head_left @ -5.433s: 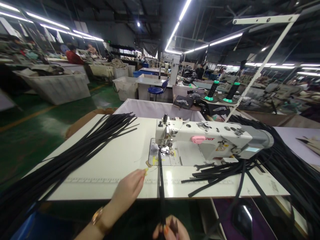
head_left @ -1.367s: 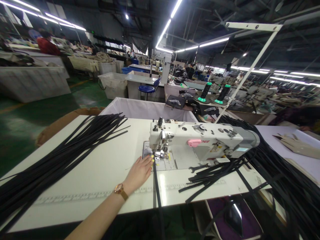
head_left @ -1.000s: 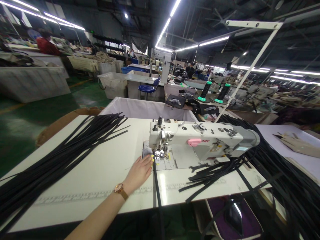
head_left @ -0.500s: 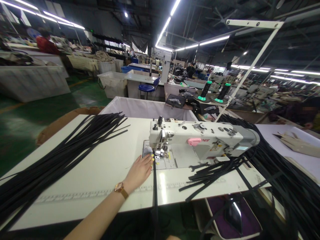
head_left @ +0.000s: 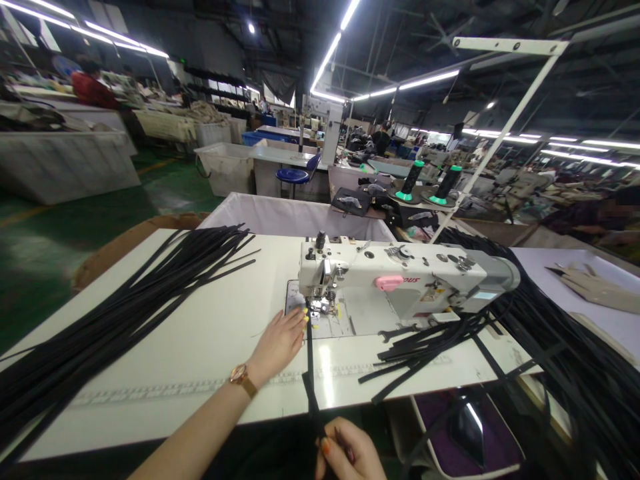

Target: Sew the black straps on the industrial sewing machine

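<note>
My left hand (head_left: 281,339), with a watch (head_left: 241,380) on its wrist, lies flat on the white table. Its fingers are stretched out, and the tips touch the black strap (head_left: 309,347) beside the presser foot (head_left: 323,305) of a white sewing machine (head_left: 390,267). At the table's front edge my right hand (head_left: 350,450) pinches a second strap piece (head_left: 311,397) between thumb and fingers. That piece's free end lies over the lower part of the strap under the machine. Part of my right hand is cut off by the bottom of the view.
A bundle of black straps (head_left: 165,293) covers the left of the table; more straps (head_left: 430,347) lie at the right beside a wrench (head_left: 399,333). Thread cones (head_left: 413,181) stand behind the machine. A lined bin (head_left: 280,210) sits beyond the table. A co-worker in red (head_left: 93,87) is far left.
My right hand has come up from the bottom edge with a strap piece, whose end now shows above the table edge. My left hand has stayed in place.
</note>
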`<action>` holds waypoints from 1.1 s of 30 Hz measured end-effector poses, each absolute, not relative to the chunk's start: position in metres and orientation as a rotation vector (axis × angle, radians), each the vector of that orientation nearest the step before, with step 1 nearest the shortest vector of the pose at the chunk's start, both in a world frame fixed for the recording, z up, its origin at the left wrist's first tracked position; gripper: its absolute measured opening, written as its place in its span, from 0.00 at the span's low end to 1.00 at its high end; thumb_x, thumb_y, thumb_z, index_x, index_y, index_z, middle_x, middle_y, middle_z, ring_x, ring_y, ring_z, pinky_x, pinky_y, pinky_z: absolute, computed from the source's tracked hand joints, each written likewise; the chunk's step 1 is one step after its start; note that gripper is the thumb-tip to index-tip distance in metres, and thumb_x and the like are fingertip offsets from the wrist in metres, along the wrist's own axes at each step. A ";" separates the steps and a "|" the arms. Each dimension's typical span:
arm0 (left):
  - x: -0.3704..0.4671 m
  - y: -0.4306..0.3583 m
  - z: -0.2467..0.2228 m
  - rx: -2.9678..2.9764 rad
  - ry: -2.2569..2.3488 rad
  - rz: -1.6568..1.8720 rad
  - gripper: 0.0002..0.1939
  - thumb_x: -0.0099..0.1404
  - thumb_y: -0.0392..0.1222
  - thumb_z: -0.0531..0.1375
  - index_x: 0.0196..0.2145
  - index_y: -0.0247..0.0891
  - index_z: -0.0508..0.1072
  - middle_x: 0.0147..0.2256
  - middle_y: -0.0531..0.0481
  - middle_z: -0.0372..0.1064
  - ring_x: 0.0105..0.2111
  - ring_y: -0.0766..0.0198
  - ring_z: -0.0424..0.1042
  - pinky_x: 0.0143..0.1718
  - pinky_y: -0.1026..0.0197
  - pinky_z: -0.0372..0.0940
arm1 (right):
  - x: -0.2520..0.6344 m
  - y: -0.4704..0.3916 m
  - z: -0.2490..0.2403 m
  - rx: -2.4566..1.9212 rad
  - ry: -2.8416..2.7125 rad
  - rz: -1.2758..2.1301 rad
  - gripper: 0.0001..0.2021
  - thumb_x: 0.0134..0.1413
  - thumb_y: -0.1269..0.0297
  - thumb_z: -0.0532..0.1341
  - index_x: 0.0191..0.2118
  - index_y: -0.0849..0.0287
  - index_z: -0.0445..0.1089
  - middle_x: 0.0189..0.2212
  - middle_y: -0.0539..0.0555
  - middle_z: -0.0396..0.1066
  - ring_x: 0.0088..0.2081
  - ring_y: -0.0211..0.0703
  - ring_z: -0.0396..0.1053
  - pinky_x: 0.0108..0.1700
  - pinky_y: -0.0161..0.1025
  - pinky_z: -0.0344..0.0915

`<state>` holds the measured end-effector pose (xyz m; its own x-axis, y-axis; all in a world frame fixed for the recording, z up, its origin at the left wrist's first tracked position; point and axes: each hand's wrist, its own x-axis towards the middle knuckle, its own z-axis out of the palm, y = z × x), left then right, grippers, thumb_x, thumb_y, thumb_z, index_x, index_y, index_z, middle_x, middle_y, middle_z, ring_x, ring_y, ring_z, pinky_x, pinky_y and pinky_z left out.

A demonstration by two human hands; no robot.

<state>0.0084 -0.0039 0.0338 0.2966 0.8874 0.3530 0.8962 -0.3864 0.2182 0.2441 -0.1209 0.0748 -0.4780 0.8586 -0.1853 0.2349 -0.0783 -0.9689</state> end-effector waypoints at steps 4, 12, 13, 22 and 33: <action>0.009 -0.004 0.036 -2.508 -1.724 -0.644 0.19 0.71 0.37 0.50 0.56 0.38 0.70 0.59 0.44 0.65 0.61 0.52 0.62 0.62 0.41 0.55 | 0.236 -0.099 0.081 -1.164 -1.893 1.376 0.21 0.64 0.50 0.54 0.26 0.59 0.71 0.24 0.52 0.73 0.28 0.38 0.65 0.33 0.35 0.57; 0.009 -0.004 0.039 -2.521 -1.745 -0.626 0.19 0.71 0.36 0.50 0.56 0.37 0.70 0.60 0.45 0.65 0.61 0.53 0.61 0.63 0.41 0.55 | 0.229 -0.076 0.077 -1.144 -1.907 1.299 0.12 0.64 0.60 0.57 0.29 0.57 0.69 0.27 0.49 0.69 0.32 0.39 0.67 0.36 0.34 0.59; 0.010 -0.004 0.040 -2.522 -1.747 -0.633 0.19 0.71 0.36 0.50 0.56 0.37 0.70 0.60 0.45 0.65 0.61 0.53 0.61 0.63 0.41 0.55 | 0.229 -0.075 0.076 -1.144 -1.911 1.301 0.13 0.64 0.60 0.56 0.29 0.57 0.69 0.27 0.49 0.69 0.32 0.39 0.67 0.36 0.34 0.59; 0.009 -0.004 0.040 -2.523 -1.759 -0.640 0.19 0.71 0.37 0.50 0.57 0.38 0.69 0.60 0.45 0.65 0.61 0.53 0.61 0.63 0.41 0.54 | 0.232 -0.073 0.072 -1.118 -1.980 1.293 0.14 0.63 0.59 0.57 0.27 0.58 0.71 0.25 0.49 0.69 0.31 0.39 0.66 0.35 0.34 0.58; 0.009 0.000 0.036 -2.539 -1.781 -0.585 0.20 0.70 0.37 0.50 0.58 0.37 0.67 0.61 0.45 0.63 0.62 0.53 0.60 0.63 0.41 0.54 | 0.233 -0.071 0.070 -1.067 -1.985 1.293 0.14 0.63 0.60 0.58 0.27 0.58 0.72 0.25 0.49 0.70 0.30 0.38 0.66 0.35 0.34 0.57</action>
